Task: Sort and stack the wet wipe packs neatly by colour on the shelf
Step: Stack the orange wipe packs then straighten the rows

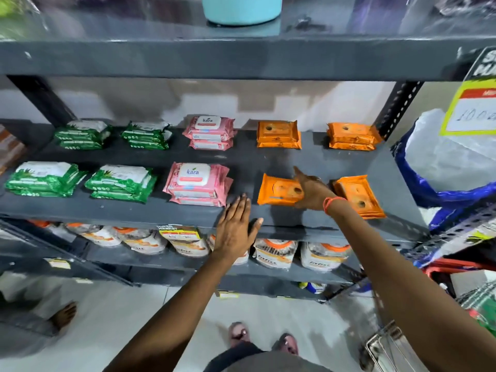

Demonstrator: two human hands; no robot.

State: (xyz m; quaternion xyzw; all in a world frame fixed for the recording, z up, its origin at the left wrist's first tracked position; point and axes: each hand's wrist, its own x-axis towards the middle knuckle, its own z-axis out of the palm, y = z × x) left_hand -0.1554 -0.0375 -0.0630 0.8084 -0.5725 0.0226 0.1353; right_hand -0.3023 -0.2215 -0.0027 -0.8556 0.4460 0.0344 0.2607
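glossy plastic wipe packs (280, 189) lie on a matt grey (painted metal) shelf (188, 213).

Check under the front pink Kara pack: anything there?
The front pink pack sits on another pink pack, whose edge shows below it. Whether a third lies under those, I cannot tell; the stack covers the shelf there.

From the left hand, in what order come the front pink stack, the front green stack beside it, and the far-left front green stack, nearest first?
From the left hand:
1. Front pink stack, just up-left.
2. Front green stack, further left.
3. Far-left front green stack, at the shelf's left end.
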